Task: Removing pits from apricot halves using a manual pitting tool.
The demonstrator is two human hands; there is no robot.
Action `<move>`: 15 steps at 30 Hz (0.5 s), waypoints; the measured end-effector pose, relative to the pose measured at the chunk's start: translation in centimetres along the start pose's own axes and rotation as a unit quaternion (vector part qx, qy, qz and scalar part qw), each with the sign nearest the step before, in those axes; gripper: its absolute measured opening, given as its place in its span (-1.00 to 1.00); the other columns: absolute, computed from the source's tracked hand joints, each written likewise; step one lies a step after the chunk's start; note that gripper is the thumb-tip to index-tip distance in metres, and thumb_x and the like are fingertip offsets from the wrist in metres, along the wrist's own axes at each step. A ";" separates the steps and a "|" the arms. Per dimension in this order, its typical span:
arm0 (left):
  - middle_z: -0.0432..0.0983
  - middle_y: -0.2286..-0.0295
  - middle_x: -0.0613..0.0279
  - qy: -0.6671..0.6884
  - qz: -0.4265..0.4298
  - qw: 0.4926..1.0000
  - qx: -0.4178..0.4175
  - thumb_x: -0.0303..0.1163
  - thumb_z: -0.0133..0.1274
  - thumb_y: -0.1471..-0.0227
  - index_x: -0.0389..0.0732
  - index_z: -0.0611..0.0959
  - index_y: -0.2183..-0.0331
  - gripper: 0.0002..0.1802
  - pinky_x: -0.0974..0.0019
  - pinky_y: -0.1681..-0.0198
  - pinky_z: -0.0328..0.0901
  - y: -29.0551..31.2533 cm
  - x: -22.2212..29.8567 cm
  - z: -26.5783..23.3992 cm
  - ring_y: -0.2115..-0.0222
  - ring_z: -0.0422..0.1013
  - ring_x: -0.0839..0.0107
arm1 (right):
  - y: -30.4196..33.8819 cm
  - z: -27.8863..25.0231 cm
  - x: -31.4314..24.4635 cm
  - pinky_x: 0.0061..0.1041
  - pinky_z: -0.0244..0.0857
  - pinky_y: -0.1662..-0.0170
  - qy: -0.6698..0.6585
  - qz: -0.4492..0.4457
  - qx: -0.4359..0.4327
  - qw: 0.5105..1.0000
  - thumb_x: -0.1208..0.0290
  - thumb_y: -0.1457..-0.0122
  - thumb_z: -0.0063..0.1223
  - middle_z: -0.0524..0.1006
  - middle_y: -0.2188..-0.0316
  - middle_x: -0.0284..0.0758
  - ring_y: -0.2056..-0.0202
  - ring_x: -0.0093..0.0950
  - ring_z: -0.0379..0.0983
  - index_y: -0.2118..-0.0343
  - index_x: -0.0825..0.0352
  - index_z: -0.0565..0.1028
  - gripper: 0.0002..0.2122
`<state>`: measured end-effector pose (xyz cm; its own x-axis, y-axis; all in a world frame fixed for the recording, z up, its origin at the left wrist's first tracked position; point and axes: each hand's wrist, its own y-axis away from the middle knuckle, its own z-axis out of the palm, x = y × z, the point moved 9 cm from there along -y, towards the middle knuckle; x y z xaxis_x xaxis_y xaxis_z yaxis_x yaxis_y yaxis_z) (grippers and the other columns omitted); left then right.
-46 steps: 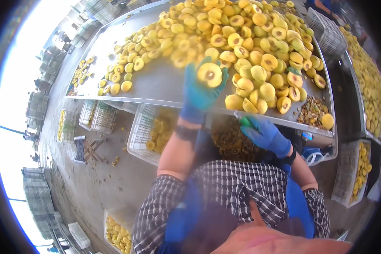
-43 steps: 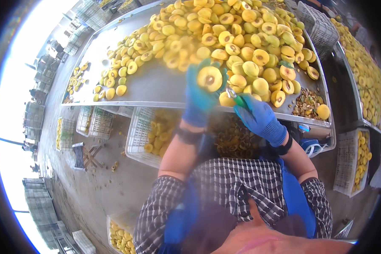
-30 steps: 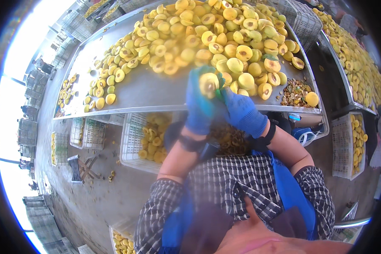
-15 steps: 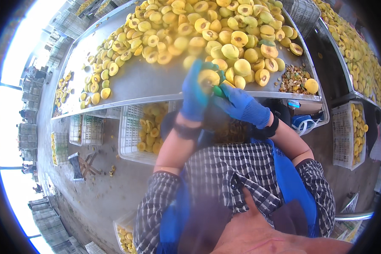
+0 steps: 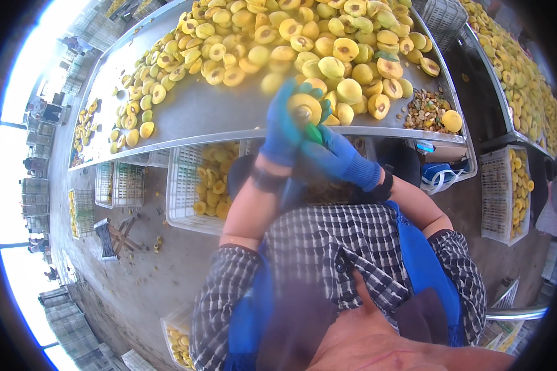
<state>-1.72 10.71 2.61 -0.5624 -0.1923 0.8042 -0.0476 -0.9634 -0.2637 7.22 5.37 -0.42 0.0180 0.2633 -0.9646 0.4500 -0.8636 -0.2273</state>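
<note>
My left hand, in a blue glove with green fingers, is closed around a yellow peach half, its cut face turned up. In my right hand, also gloved in blue, is a green-handled pitting tool. Its metal tip is at the centre of the peach half; the exact shape of the tip is blurred. Both hands meet above the near edge of a metal table. Beyond them a large heap of peach halves covers much of the tabletop, many with cut faces showing.
Pits and scraps lie at the table's right corner. Below the table stands a white crate of peach halves. Another filled crate is at the right, near a second fruit-laden table. A small stool sits on the floor to the left.
The tool's metal tip now shows at the centre of the peach half, where it was blurred before. Both hands stay together, and the whole view has shifted slightly.
</note>
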 end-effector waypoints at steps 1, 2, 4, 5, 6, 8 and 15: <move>0.37 0.13 0.07 0.111 -0.103 0.987 0.054 -0.13 0.05 -0.15 -0.28 0.31 -0.05 -0.43 0.10 0.11 0.46 0.0 -1.6 0.0 0.13 0.41 0.22 | 0.3 -0.4 0.1 -0.51 0.32 0.14 0.001 0.001 0.002 1.000 0.34 -0.24 0.00 0.51 0.24 -0.26 0.22 -0.53 0.44 0.00 0.40 0.34 -0.67; 0.37 0.13 0.07 0.110 -0.102 0.987 0.055 -0.13 0.05 -0.15 -0.28 0.31 -0.05 -0.43 0.10 0.11 0.46 0.2 -1.3 0.4 0.13 0.41 0.22 | 0.3 -0.6 -2.1 -0.45 0.35 0.19 0.175 -0.048 0.009 0.983 0.37 -0.23 -0.01 0.52 0.27 -0.18 0.24 -0.38 0.48 0.02 0.40 0.34 -0.68; 0.49 0.26 0.18 0.120 -0.097 0.984 0.093 -0.12 -0.01 -0.18 -0.25 0.47 0.10 -0.60 0.26 0.14 0.44 0.7 -1.2 0.4 0.21 0.48 0.30 | 0.5 -0.6 -3.4 -0.39 0.37 0.23 0.342 -0.095 0.016 0.935 0.39 -0.22 -0.02 0.54 0.30 -0.10 0.26 -0.24 0.53 0.03 0.40 0.34 -0.70; 0.49 0.26 0.18 0.120 -0.096 0.984 0.094 -0.12 -0.01 -0.18 -0.25 0.47 0.10 -0.60 0.26 0.14 0.44 0.6 -1.4 -0.1 0.21 0.48 0.30 | 0.9 -0.7 -2.9 -0.36 0.36 0.31 0.359 -0.094 0.013 0.928 0.35 -0.21 -0.03 0.52 0.34 -0.13 0.34 -0.27 0.52 0.06 0.35 0.38 -0.72; 0.51 0.27 0.18 0.137 -0.145 0.974 0.106 -0.06 -0.05 -0.19 -0.22 0.49 0.13 -0.58 0.25 0.15 0.44 0.4 -2.9 -0.8 0.22 0.48 0.30 | 1.3 -1.1 -2.3 -0.32 0.35 0.38 0.377 -0.091 0.011 0.922 0.32 -0.20 -0.04 0.51 0.38 -0.16 0.41 -0.30 0.51 0.10 0.31 0.41 -0.74; 0.52 0.29 0.19 0.152 -0.196 0.961 0.121 0.01 -0.08 -0.19 -0.19 0.51 0.15 -0.55 0.24 0.15 0.44 0.8 -4.3 -1.7 0.24 0.49 0.29 | 2.1 -1.4 -0.9 -0.32 0.35 0.41 0.390 -0.107 0.022 0.914 0.32 -0.20 -0.04 0.52 0.43 -0.16 0.43 -0.29 0.51 0.11 0.29 0.41 -0.75; 0.53 0.23 0.09 -0.153 0.040 0.973 0.168 -0.11 -0.16 -0.26 -0.27 0.54 0.17 -0.59 0.19 0.12 0.42 2.0 4.6 -11.1 0.23 0.49 0.24 | 8.0 -3.1 3.0 -0.23 0.34 0.50 0.398 -0.060 -0.136 0.905 0.27 -0.14 0.03 0.49 0.59 -0.16 0.56 -0.17 0.48 0.05 0.25 0.36 -0.66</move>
<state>-13.55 9.96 -0.18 -0.2791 -0.2669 0.9224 0.2881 -0.9396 -0.1847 13.59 0.61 -4.75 0.5435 0.6680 -0.5083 0.6921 -0.6993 -0.1790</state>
